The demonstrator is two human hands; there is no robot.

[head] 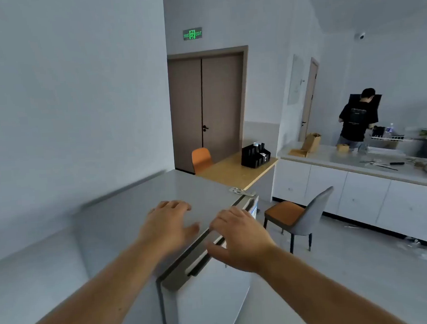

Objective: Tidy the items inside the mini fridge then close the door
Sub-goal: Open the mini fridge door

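A grey mini fridge [125,211] stands below me, seen from above. Its white door [211,296] faces right and looks nearly shut, with a narrow dark gap under the top edge. My left hand [169,225] lies flat on the fridge top near the front edge, fingers spread. My right hand [238,238] rests over the door's upper edge, fingers apart and holding nothing. The inside of the fridge and its items are hidden.
A grey and orange chair [299,219] stands right of the door. Behind the fridge is a wooden table [233,171] with a black organiser [253,155]. A long white counter [360,187] runs along the right, where a person [358,118] stands.
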